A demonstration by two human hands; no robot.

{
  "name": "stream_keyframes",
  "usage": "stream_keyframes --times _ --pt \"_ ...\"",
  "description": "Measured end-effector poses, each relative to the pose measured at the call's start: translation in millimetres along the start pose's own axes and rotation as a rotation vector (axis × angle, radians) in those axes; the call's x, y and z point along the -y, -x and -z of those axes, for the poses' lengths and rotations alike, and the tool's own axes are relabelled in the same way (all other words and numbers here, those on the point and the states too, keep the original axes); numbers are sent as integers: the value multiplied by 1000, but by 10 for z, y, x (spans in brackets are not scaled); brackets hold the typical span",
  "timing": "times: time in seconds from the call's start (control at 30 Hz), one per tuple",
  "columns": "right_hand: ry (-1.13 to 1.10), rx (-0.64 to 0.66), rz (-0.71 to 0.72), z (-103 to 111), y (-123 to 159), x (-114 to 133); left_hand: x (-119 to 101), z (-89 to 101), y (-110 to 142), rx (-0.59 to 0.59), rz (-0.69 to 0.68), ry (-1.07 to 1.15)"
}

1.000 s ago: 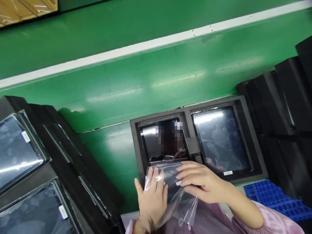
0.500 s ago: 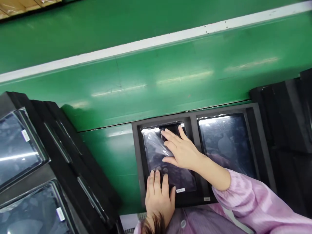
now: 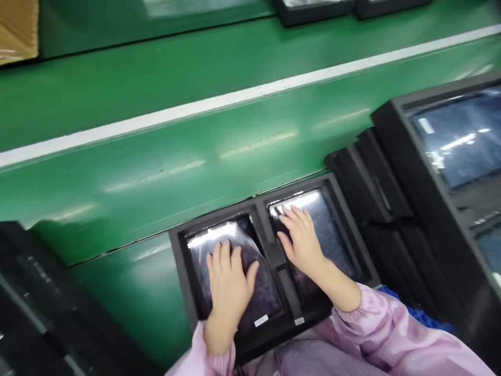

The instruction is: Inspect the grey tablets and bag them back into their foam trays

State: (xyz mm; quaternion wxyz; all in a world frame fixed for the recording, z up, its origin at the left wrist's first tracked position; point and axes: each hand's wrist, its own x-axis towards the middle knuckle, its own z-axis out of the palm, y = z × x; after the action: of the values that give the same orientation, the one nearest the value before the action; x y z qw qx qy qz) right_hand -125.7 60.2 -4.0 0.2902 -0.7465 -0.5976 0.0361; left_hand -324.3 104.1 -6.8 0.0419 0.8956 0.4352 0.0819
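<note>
A black foam tray [image 3: 290, 292] lies in front of me with two dark, glossy screen panels side by side in its recesses. On the left panel [image 3: 266, 297], which has a clear film over it and a small white label near its lower edge, my left hand [image 3: 230, 284] rests with fingers spread. My right hand [image 3: 301, 237] is over the upper left part of the right panel [image 3: 332, 219], its fingers stretched out and slightly bent. Neither hand grips anything. Parts of both panels are hidden beneath the hands and forearms.
Stacked black foam trays [image 3: 418, 209] rise at the right, the top one holding screen panels [image 3: 457, 141]. Another black stack [image 3: 50, 313] stands at the left. A white strip [image 3: 219, 103] crosses the green work surface [image 3: 136, 193]. A cardboard box [image 3: 18, 31] is at the far left.
The view has swung right. My right hand has moved from the left panel to the right panel. My left hand has moved up from the left panel's lower edge to its middle.
</note>
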Motion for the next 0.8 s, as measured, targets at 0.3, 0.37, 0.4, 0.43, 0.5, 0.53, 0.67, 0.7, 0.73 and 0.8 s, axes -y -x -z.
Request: stream_keyframes --times 0.3,0.37,0.4,0.43,0.5,0.53,0.67,0.7,0.73,0.8 --pt "246 5 -335 528 -184 -821 -283 -172 -374 -88 -71 88" --pt "176 2 -335 573 -9 -811 -457 -98 -115 -20 -296 188" --pt "140 -13 -337 598 112 -803 -553 -55 6 53 -390 228" --pt "106 -27 -335 628 247 -798 -647 -14 108 132 -453 250" --pt "40 -44 -316 696 524 -807 -810 50 237 262 -479 242" --pt "9 -50 -308 731 652 -820 -872 68 259 293 -467 222" --pt "-54 -82 -363 824 1026 -885 -997 69 133 361 -550 154" --pt "-53 -88 -390 827 1086 -894 -1008 61 78 375 -607 143" --pt "-51 -93 -417 822 1139 -899 -1014 53 23 386 -665 132" --pt "-53 -103 -467 791 1226 -902 -1020 38 -74 385 -774 117"
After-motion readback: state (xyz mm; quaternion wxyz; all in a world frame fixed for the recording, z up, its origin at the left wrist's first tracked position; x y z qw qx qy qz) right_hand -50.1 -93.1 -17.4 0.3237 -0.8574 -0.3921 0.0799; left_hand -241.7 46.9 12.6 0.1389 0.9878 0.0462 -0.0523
